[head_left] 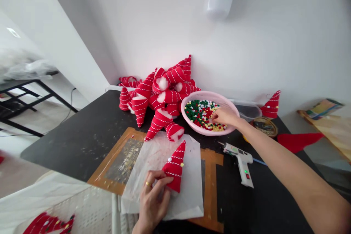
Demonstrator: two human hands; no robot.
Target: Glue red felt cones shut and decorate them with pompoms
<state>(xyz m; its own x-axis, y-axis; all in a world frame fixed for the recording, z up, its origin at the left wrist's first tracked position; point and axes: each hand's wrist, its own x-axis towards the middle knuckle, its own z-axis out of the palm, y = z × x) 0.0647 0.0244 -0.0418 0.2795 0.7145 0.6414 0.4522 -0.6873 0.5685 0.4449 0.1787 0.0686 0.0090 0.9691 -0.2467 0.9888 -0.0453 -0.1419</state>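
My left hand [155,193], with a ring on one finger, grips the lower end of a red cone-shaped felt hat [175,168] with white twisted stripes. A white pom-pom [169,159] and a yellow one sit on its surface. The hat lies on a sheet of white paper [189,204]. At the far right of the table, my right hand [219,116] reaches into a pink basket [233,111] of small green, red, white and yellow pom-poms [197,111]. Its fingers are pinched down among them; whether one is caught cannot be made out.
A pile of stuffed red striped cones [170,91] stands behind the paper. Right of it lies a white glue gun [242,162] with a blue cord. Beyond are a round tin [264,127], a clear tray [246,109] and a decorated cone [271,106]. Brown tape [211,190] borders the work area.
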